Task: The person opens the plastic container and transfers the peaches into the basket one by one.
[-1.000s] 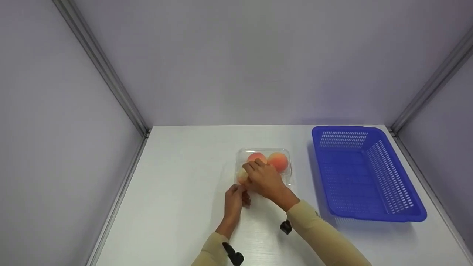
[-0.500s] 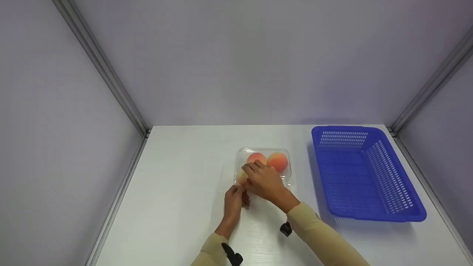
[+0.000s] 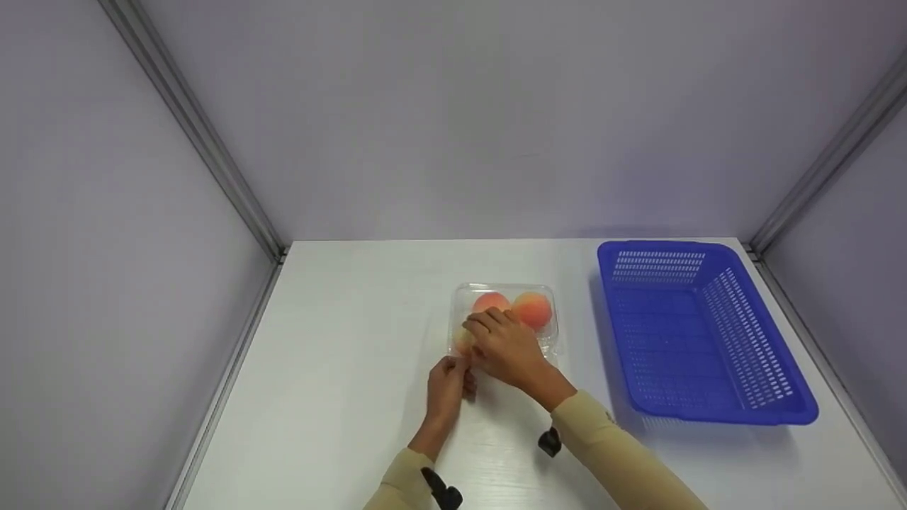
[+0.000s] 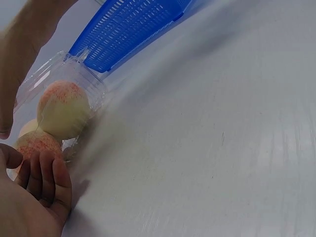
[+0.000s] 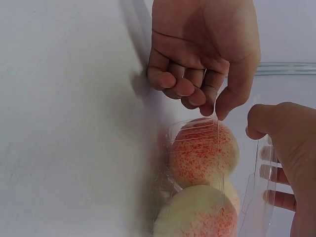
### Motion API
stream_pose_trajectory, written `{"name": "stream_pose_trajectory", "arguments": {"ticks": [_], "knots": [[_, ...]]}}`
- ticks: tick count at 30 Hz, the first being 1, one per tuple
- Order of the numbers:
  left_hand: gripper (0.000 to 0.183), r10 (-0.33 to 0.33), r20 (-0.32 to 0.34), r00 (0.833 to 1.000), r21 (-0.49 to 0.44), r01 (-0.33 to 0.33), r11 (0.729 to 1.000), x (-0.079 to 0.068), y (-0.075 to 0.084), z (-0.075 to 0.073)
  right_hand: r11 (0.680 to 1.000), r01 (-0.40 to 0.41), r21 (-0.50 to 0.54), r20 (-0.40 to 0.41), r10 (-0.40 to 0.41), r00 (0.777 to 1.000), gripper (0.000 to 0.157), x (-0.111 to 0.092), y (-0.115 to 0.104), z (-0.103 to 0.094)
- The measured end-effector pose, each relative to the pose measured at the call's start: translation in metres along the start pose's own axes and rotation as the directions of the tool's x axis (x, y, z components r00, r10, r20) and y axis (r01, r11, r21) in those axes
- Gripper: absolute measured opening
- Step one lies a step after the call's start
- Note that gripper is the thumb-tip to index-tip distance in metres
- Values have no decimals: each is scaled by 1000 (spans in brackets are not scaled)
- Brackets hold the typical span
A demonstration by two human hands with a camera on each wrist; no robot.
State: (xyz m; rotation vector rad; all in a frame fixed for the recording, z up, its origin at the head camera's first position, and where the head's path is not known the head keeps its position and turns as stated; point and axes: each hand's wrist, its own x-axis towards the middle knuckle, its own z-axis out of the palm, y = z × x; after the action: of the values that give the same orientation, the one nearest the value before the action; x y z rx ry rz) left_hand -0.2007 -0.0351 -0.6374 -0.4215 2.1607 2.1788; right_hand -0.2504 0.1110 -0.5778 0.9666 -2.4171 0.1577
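A clear plastic clamshell box (image 3: 506, 286) holds several peaches (image 3: 532, 310) with red-speckled, pale yellow skin, in the middle of the white table. At its near left corner, my left hand (image 3: 445, 393) pinches the thin plastic edge between thumb and index finger, the other fingers curled beneath, as the right wrist view shows. My right hand (image 3: 506, 350) lies over the box and covers part of the peaches. In the right wrist view, the right hand (image 5: 291, 153) grips the clear lid (image 5: 254, 197), thumb on one side and fingers showing through the plastic.
A blue perforated basket (image 3: 673, 333) stands on the right of the white table (image 3: 340, 340). Grey panels (image 3: 453, 127) close in the back and both sides. A black wrist camera (image 3: 549, 441) hangs under the right sleeve.
My left hand has shifted slightly left and toward the near edge, still at the box corner. The right hand has barely moved, and the peaches stay inside.
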Motion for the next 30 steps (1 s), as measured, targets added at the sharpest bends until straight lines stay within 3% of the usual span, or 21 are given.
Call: {"name": "stream_pose_trajectory", "arguments": {"ticks": [8, 19, 30], "knots": [[29, 12, 31, 999, -9, -11, 1000, 1, 1, -4, 1000, 15, 13, -11, -15, 1000, 42, 0, 1, 1], [24, 18, 12, 1000, 6, -18, 1000, 3, 0, -10, 1000, 19, 23, -25, -18, 1000, 42, -4, 3, 6], [19, 78, 19, 997, 163, -80, 983, 6, 1, -16, 999, 14, 31, -14, -14, 1000, 43, -7, 4, 4]]}}
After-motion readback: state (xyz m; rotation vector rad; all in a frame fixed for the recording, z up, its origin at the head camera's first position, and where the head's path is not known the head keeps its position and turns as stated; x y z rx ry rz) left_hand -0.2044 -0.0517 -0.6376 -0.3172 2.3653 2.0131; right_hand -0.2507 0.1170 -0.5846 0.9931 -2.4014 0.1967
